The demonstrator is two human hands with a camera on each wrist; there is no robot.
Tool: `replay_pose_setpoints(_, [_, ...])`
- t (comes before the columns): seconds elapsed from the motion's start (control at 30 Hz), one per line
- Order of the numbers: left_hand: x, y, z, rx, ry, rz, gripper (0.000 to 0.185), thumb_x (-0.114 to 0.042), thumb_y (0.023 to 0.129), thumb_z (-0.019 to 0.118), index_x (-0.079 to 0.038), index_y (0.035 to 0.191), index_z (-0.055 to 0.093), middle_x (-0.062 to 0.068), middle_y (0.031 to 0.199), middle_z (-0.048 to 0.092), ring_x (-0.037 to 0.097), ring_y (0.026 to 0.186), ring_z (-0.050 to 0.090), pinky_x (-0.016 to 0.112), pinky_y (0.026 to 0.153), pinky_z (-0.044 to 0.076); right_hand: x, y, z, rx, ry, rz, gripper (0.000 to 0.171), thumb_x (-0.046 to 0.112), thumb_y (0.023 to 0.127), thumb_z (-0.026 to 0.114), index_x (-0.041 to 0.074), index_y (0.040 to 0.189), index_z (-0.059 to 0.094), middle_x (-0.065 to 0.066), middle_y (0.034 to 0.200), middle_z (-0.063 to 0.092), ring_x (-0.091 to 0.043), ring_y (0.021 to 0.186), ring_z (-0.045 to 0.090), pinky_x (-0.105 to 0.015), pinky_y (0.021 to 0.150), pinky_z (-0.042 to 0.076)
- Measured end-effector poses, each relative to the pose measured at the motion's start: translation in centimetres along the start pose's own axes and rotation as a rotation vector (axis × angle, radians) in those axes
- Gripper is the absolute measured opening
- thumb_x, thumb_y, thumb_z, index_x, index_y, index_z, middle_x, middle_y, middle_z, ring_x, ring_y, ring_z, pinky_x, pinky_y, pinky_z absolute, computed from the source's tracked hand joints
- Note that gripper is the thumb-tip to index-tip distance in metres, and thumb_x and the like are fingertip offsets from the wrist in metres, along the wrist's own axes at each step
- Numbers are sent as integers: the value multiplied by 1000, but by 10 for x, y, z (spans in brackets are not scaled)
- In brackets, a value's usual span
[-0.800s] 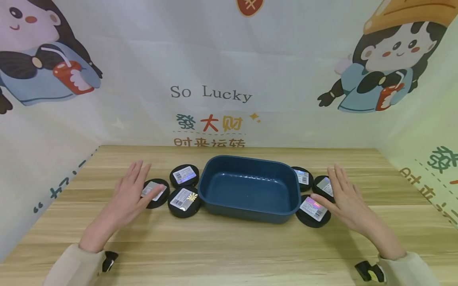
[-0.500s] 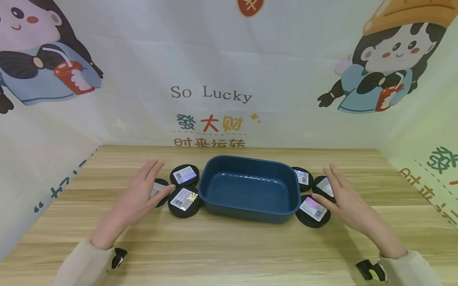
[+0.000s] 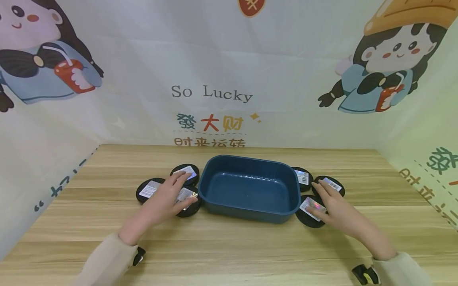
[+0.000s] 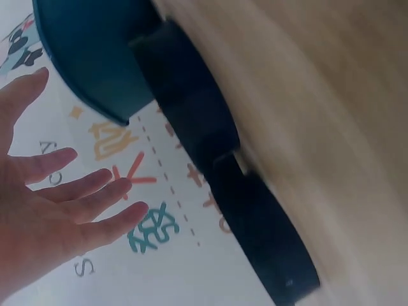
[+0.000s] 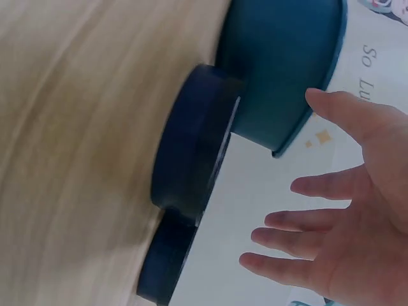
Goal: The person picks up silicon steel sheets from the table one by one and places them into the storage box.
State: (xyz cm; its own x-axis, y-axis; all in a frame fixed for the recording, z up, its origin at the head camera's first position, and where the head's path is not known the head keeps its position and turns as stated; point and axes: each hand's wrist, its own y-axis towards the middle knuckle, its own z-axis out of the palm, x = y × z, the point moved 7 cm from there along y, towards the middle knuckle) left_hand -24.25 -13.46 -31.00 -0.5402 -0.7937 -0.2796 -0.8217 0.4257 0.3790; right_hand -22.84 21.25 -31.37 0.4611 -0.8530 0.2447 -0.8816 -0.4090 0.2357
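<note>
My left hand [image 3: 162, 202] hovers over three round black containers with labels on top: one to its left [image 3: 147, 190], one behind [image 3: 193, 176] and one in front [image 3: 188, 210]. Its fingers are spread and hold nothing; the left wrist view shows a gap between them and the containers. On the other side my right hand [image 3: 338, 210] is likewise spread above three more such containers: a front one [image 3: 307, 216], an outer one [image 3: 338, 186] and a back one [image 3: 303, 178]. The right wrist view shows its fingers [image 5: 299, 220] apart from them.
A deep blue rectangular bin [image 3: 247, 214] stands between the two groups, its inside visible and bare. Both groups lie close against its short sides. A printed curtain [image 3: 286, 79] closes off the back and sides of the wooden table [image 3: 229, 254].
My left hand has moved right and lower, from above the outermost container to the group nearer the bin. My right hand has shifted slightly left and down. The containers stay put.
</note>
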Motion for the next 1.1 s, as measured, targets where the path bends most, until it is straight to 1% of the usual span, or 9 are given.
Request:
replay_pose_setpoints(0.13, [-3,4,10,43,-8,5,63,-29,79,66,6,126,42,26,121,46,40,111,45,50,87,38,1,-1,7,18,-9,-21,68,28,77,67,-17,120,40,-40,122,36,-53,111,37,-57,88,33])
replay_pose_setpoints(0.27, [-8,6,17,76,0,38,62,-29,78,66,5,124,44,23,115,50,36,106,48,46,85,41,1,-2,12,28,-14,-24,67,29,74,70,-16,117,45,-39,120,39,-52,109,40,-56,87,34])
replay_pose_setpoints(0.37, [-10,8,20,95,11,51,61,-30,78,66,5,124,46,22,113,52,34,104,49,44,85,41,0,-3,15,40,0,-21,67,30,71,72,-12,117,47,-39,120,39,-52,108,40,-56,87,35])
replay_pose_setpoints(0.43, [-11,9,22,107,9,50,60,-31,79,65,4,124,46,22,115,52,36,106,49,45,86,40,-1,-3,17,46,4,-23,67,30,70,73,-10,118,47,-38,120,39,-52,108,40,-57,86,35])
replay_pose_setpoints(0.5, [-12,11,22,110,8,61,58,-32,79,65,4,122,48,21,115,53,35,106,49,45,86,41,-1,-3,18,59,7,-19,69,29,69,74,-10,119,46,-38,121,39,-53,109,40,-57,86,35])
replay_pose_setpoints(0.63, [-14,14,24,110,9,81,55,-32,79,64,4,118,52,19,114,55,35,107,49,46,87,40,-2,-3,21,81,-1,-13,72,27,67,75,-13,119,45,-39,120,39,-52,108,40,-56,86,35])
replay_pose_setpoints(0.83, [-14,15,26,116,15,77,54,-32,79,65,4,116,53,19,114,56,35,109,49,46,88,40,-3,-3,23,93,0,-10,67,25,66,76,-13,115,48,-37,118,41,-52,106,41,-56,85,36])
replay_pose_setpoints(1.1, [-16,16,24,90,29,85,49,-32,77,66,3,110,57,17,109,59,32,104,52,45,85,42,-6,-1,25,111,-12,-14,71,27,66,76,-14,116,47,-40,116,42,-53,105,42,-56,85,36])
